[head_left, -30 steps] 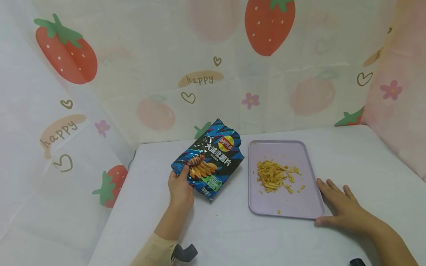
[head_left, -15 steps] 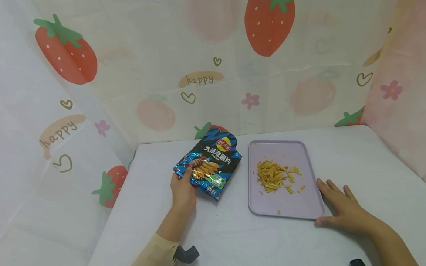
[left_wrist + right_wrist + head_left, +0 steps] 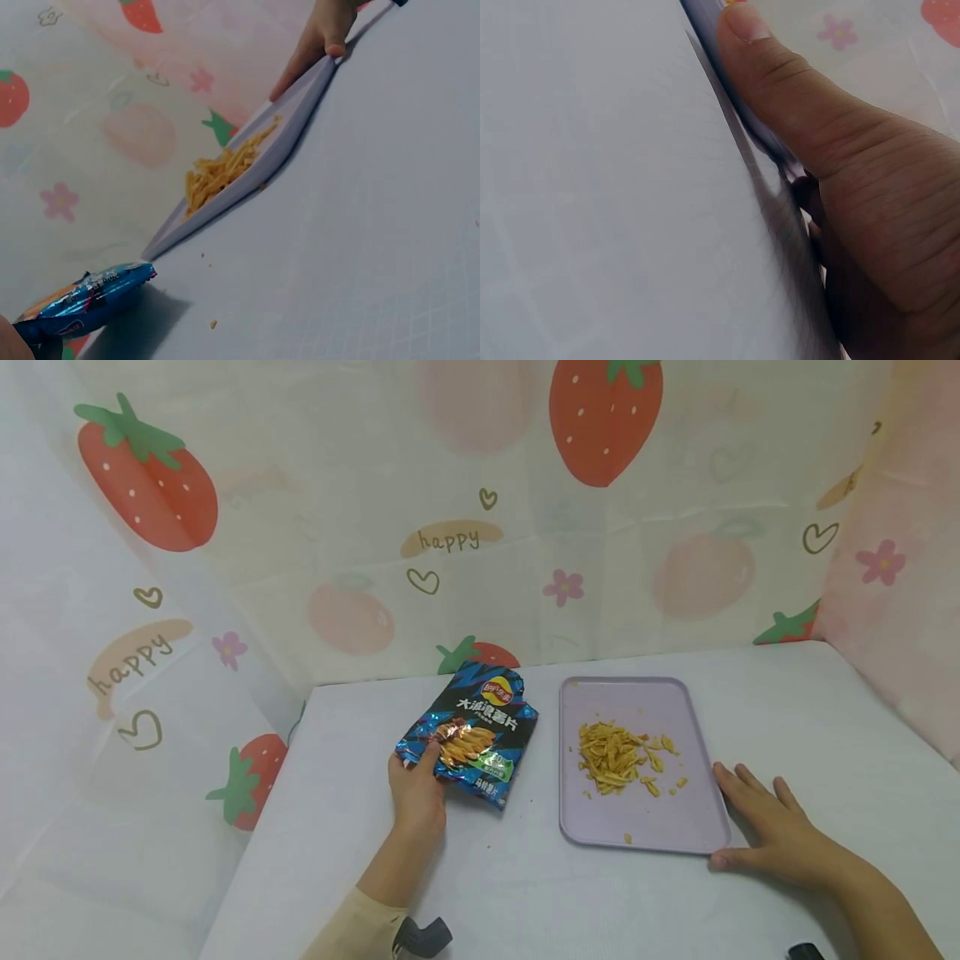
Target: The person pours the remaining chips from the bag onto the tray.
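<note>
A blue and black chip bag (image 3: 472, 735) is pinched at its lower left corner by my left hand (image 3: 417, 797), thumb on the printed front and the other fingers hidden behind. In the left wrist view the bag (image 3: 90, 300) casts a shadow on the white cloth. To its right lies a light purple tray (image 3: 637, 822) bearing a heap of yellow chip pieces (image 3: 611, 756), with several scattered bits around the heap. My right hand (image 3: 776, 835) rests at the tray's lower right corner, fingers spread and fairly straight. The right wrist view shows its thumb (image 3: 780, 82) along the tray's side.
A white cloth (image 3: 540, 902) covers the table, with small crumbs (image 3: 214, 324) between bag and tray. Behind stands a curtain (image 3: 637, 560) printed with strawberries, and it continues along both sides. A dark strap piece (image 3: 422, 937) sits at the left sleeve.
My left hand has moved slightly right and lowered the chip bag, whose top has come down toward the table. The right hand and the tray stay where they were.
</note>
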### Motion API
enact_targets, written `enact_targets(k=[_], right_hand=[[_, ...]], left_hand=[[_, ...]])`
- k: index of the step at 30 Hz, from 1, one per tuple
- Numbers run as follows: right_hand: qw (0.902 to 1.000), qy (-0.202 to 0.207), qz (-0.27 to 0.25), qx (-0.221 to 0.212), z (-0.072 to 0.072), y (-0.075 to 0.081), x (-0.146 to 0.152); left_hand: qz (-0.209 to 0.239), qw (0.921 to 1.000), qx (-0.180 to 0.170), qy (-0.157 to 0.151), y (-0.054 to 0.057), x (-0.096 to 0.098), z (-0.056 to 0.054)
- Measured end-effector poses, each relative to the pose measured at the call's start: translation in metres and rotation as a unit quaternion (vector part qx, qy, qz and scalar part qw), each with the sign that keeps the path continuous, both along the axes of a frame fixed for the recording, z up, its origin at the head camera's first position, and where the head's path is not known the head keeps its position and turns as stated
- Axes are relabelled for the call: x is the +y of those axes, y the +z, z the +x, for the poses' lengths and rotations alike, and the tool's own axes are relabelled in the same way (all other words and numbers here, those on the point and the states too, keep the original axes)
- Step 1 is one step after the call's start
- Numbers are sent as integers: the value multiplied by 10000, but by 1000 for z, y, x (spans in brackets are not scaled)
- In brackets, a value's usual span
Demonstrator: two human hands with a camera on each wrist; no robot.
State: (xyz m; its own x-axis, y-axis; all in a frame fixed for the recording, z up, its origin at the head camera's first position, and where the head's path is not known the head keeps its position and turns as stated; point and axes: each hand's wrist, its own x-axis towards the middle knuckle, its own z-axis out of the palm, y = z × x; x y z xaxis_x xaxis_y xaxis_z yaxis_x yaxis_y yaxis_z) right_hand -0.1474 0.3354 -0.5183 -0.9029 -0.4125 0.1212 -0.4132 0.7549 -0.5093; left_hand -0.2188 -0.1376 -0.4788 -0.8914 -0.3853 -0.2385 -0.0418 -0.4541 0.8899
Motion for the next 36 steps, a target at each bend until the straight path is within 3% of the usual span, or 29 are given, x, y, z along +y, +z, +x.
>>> enact_targets(k=[6, 12, 18, 27, 36], right_hand=[[9999, -35, -8, -106, 0, 1, 1], [9999, -29, -46, -134, -1, 1, 1], [9999, 17, -92, -133, -3, 0, -1], [9997, -99, 31, -221, -5, 0, 0], [9997, -126, 32, -215, -2, -1, 1]], left_hand=[[-281, 9995, -22, -127, -1, 3, 0], [80, 9995, 144, -279, 2, 2, 1], [115, 9989, -61, -455, 4, -5, 5], [-384, 9942, -421, -910, 3, -16, 9], [-1026, 9833, -560, -1392, -2, -29, 18]])
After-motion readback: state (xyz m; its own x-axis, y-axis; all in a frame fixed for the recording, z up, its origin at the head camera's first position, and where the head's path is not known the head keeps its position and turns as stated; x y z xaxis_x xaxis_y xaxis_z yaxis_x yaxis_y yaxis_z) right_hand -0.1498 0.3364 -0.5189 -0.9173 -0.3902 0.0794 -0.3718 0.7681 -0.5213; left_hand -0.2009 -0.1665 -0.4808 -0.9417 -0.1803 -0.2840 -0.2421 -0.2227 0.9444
